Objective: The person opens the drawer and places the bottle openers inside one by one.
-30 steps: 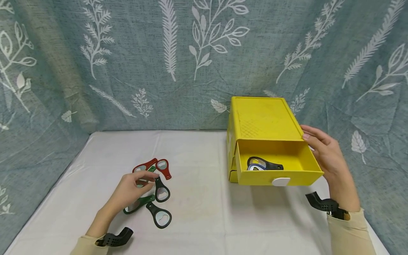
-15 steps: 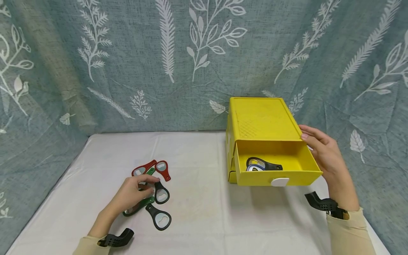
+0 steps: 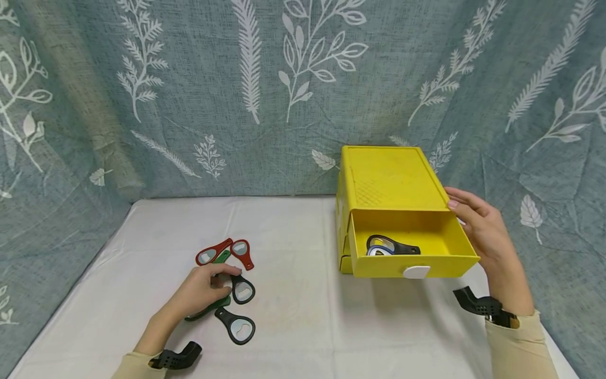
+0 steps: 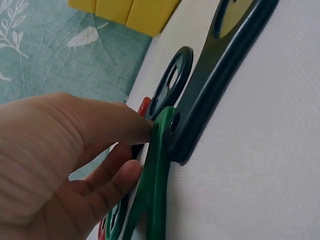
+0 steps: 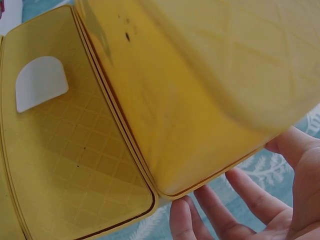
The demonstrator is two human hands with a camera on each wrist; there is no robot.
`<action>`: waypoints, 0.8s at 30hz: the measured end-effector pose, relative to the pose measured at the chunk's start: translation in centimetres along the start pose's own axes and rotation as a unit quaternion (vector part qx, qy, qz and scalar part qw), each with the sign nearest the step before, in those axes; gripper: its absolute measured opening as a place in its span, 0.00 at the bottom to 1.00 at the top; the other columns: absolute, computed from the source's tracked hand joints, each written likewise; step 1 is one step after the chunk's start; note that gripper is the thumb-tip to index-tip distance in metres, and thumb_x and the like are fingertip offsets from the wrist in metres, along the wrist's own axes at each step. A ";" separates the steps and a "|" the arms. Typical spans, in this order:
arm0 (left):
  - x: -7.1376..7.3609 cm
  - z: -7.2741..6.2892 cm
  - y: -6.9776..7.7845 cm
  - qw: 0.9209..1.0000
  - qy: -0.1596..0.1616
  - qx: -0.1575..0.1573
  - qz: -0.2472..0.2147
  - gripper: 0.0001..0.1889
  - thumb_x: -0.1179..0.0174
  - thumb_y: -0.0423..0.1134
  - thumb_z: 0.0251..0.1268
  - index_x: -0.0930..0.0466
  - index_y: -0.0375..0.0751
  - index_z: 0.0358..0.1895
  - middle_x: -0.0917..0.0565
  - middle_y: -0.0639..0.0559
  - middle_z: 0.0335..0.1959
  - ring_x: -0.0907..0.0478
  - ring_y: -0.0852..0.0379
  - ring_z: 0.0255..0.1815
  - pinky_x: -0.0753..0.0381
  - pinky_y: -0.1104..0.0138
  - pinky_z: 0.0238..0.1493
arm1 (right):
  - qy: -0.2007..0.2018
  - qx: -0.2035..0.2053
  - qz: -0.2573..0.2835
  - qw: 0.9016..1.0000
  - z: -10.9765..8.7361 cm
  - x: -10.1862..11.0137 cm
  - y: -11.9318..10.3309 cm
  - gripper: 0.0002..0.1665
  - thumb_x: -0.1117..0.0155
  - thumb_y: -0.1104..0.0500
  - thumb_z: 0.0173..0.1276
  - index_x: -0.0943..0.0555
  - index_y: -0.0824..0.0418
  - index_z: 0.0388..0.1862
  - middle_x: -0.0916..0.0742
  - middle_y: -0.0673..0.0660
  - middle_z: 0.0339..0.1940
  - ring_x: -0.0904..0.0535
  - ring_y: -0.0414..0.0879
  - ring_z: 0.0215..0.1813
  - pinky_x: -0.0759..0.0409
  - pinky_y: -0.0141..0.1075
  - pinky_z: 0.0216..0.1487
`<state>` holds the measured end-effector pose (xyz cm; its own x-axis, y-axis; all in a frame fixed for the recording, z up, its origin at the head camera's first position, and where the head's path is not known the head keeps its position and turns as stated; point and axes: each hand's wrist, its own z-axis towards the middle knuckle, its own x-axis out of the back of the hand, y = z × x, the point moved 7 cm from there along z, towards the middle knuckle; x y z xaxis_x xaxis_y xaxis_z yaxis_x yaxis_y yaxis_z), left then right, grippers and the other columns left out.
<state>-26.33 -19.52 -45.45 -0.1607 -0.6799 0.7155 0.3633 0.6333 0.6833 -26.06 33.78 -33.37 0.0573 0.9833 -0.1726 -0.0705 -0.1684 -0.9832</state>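
My left hand pinches the handle end of a black bottle opener on the white tabletop; the fingers hide part of the grip. Under and beside this hand lies a green bottle opener, its handle crossing close to a second black bottle opener. Two red openers and another green one lie just behind. At the right, my right hand rests with extended fingers against the side of a yellow drawer cabinet, whose top drawer is pulled out.
Inside the pulled-out drawer lie a black bottle opener and a blue-rimmed one. A lower drawer with a white handle is closed. A patterned green-blue curtain hangs behind the table.
My left hand has shifted slightly right and closed its fingers on the black opener's handle, and that opener has moved a little. The right hand and the drawer stay in place.
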 end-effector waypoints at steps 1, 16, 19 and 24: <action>0.0 0.0 0.0 1.000 0.001 0.004 0.003 0.19 0.31 0.25 0.51 0.13 0.44 0.47 0.15 0.55 0.43 0.22 0.56 0.37 0.21 0.65 0.39 | 0.000 0.001 -0.001 1.000 0.0 0.0 0.0 0.20 0.37 0.60 0.72 0.20 0.56 0.62 0.15 0.50 0.50 0.17 0.45 0.46 0.18 0.34 0.47; 0.4 -0.2 -0.2 0.999 0.027 0.011 0.022 0.15 0.24 0.33 0.50 0.14 0.42 0.43 0.17 0.56 0.34 0.30 0.59 0.27 0.28 0.68 0.29 | -0.003 -0.005 0.002 1.000 -0.1 0.0 0.1 0.20 0.37 0.59 0.72 0.20 0.55 0.63 0.15 0.50 0.51 0.17 0.45 0.47 0.18 0.35 0.46; 0.3 -0.3 -0.3 0.999 0.023 0.010 0.027 0.13 0.25 0.32 0.51 0.14 0.43 0.41 0.19 0.58 0.31 0.30 0.60 0.27 0.28 0.68 0.28 | -0.005 -0.003 0.005 1.000 -0.1 -0.1 0.0 0.20 0.37 0.60 0.72 0.20 0.56 0.62 0.15 0.50 0.51 0.17 0.45 0.47 0.18 0.35 0.46; 0.2 -0.4 -0.5 0.999 0.023 0.016 0.029 0.12 0.25 0.32 0.51 0.15 0.44 0.39 0.18 0.59 0.31 0.29 0.59 0.28 0.28 0.67 0.29 | -0.008 -0.001 0.007 1.000 -0.1 -0.1 0.0 0.20 0.38 0.60 0.73 0.20 0.56 0.62 0.15 0.50 0.50 0.17 0.45 0.46 0.18 0.35 0.46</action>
<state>-26.15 -20.17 -45.71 -0.0980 -0.6571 0.7474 0.3403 0.6836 0.6457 -25.98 33.64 -33.31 0.0411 0.9818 -0.1855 -0.0697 -0.1824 -0.9808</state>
